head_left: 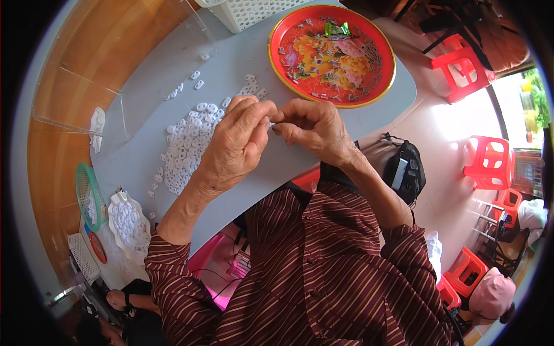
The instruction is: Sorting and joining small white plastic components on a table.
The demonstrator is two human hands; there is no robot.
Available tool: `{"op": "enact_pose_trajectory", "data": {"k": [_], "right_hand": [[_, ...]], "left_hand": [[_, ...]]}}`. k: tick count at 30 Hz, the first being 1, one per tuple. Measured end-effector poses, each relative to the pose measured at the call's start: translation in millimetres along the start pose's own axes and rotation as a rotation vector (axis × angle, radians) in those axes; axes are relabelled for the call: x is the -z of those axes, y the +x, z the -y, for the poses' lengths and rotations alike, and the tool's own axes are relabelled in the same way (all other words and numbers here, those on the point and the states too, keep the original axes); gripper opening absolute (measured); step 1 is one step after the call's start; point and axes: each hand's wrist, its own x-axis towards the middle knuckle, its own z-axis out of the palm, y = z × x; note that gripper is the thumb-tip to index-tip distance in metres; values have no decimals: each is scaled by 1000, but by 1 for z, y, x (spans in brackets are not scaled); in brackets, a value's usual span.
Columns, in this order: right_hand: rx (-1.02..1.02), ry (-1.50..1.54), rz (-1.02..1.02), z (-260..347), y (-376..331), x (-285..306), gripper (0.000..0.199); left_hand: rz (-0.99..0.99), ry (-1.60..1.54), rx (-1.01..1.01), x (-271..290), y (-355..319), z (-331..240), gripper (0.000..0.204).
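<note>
Small white plastic loop-shaped parts (pixel 187 147) lie in one loose heap on the grey tabletop (pixel 242 63), too many to count, with about six more strays (pixel 196 79) scattered apart toward the far left edge. Over the near side of that heap the person's two hands meet, fingertips touching. The left hand (pixel 236 144) has its fingers curled together, thumb and forefinger pinched on one tiny white piece (pixel 271 123) at the point where the hands join. The right hand (pixel 311 128) presses its own thumb and forefinger against the same piece from the other side; the piece is mostly hidden, so its shape cannot be told.

Beyond the hands sits one round red tray with a yellow flower print (pixel 332 53), strewn with many small grey metal bits and one green wrapper (pixel 337 28). One white perforated plastic basket (pixel 248 11) stands at the far edge of the table. Left of the table are one round green mesh sieve (pixel 89 196) and one white scalloped dish (pixel 130 222) filled with more white parts. One black bag (pixel 407 170) rests beside the person's right elbow. Five red plastic stools (pixel 464 63) stand on the pale floor to the right. Both forearms wear maroon striped sleeves (pixel 323 271).
</note>
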Motion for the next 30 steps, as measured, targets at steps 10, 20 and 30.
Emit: {"op": "enact_pose_trajectory", "data": {"k": [10, 20, 30], "right_hand": [[48, 170, 3, -6, -2, -6, 10], [114, 233, -38, -10, -3, -6, 11], [165, 160, -36, -9, -2, -11, 19]], "left_hand": [[-51, -310, 376, -11, -19, -5, 13], [-47, -347, 458, -11, -29, -10, 13], [-53, -360, 450, -10, -29, -14, 10]]}}
